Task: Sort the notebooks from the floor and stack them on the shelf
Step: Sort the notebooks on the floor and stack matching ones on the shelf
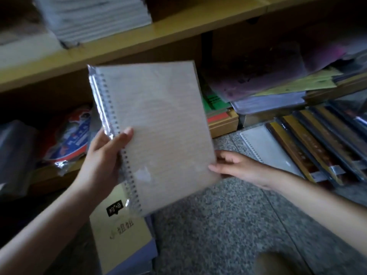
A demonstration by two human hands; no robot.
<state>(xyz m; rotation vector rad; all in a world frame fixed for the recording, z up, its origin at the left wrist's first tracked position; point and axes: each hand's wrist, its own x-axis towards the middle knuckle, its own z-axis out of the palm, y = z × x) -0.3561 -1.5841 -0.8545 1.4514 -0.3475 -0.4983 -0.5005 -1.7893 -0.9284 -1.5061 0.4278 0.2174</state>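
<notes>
In front of the shelf [178, 22], the grip of our left hand [107, 153] pinches the spine of a wrapped spiral notebook [158, 126]; our right hand [238, 167] pinches its opposite edge.

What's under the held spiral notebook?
A tan-covered notebook lying on a stack on the speckled floor. Its top end is hidden by the spiral notebook.

This looks like a stationery shop or its stockroom. Yellow wooden shelves [178, 18] carry a tall stack of identical white notebooks [95, 16] and heaps of plastic-sleeved folders [268, 82], while a row of matching wrapped books [317, 141] and a pile of tan notebooks [123, 237] sit on the speckled stone floor [218, 225].
</notes>
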